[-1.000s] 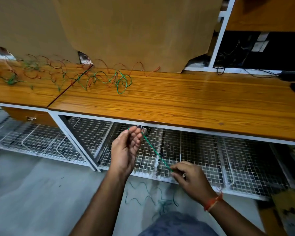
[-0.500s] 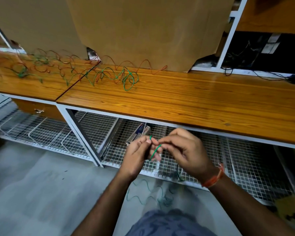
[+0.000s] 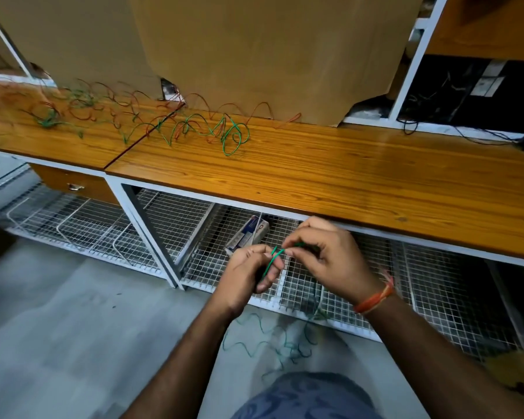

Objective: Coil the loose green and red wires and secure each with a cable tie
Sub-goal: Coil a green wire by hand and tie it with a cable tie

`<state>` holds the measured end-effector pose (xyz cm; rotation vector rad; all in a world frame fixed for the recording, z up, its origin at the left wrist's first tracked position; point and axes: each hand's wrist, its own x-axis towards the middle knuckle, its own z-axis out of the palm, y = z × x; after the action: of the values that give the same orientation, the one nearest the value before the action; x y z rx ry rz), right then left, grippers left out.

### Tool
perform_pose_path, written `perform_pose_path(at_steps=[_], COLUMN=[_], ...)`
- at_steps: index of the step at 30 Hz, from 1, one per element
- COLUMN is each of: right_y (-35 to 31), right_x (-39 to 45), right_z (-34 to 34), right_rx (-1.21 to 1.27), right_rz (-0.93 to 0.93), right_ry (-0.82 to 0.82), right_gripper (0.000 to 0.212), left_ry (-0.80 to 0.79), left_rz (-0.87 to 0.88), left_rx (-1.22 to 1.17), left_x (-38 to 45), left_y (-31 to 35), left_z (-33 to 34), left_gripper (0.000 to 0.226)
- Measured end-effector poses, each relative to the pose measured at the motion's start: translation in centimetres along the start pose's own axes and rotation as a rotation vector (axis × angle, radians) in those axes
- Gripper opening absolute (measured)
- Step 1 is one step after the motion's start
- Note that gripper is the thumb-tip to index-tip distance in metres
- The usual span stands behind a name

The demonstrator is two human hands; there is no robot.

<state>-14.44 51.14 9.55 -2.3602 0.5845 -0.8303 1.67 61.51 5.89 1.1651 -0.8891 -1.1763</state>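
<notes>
L hand (image 3: 248, 272) & R hand (image 3: 324, 255) both pinch green wire (image 3: 274, 257) close together, prob. to form a tight coil turn.

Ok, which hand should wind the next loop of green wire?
Right hand, probably: it pinches the wire on the side where the slack hangs toward the floor. The left hand grips the started end, so it is better kept as the anchor.

We're in a workshop here. Long wooden workbench (image 3: 330, 176) on a white metal frame, wire-mesh shelf (image 3: 170, 225) beneath, loose wires (image 3: 194, 131) strewn along the top.
</notes>
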Motion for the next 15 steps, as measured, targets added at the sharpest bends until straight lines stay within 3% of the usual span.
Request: perform_pose_path(at_steps=[4,8,11,15], right_y=[1.0,1.6,1.7,2.4], right_x=[-0.3,-1.2,-1.3,-0.7], right_z=[0.2,0.4,0.0,-1.3], right_rx=[0.137,0.265,0.23,0.047], right_rz=[0.179,0.206,0.163,0.034], right_ry=[-0.112,-0.24,-0.248,-0.346], right_gripper=[0.029,0.014,0.01,0.011], left_ry=[0.024,-0.015,-0.051,-0.001], left_rz=[-0.037,-0.037,-0.013,-0.114], left_rx=[-0.117,-0.198,-0.149,0.03], left_x=[-0.3,-1.0,-1.5,-1.1], left_y=[-0.4,-0.6,-0.9,-0.6], left_z=[0.3,0.6,0.8,0.4], left_gripper=[0.024,0.022,0.033,0.06])
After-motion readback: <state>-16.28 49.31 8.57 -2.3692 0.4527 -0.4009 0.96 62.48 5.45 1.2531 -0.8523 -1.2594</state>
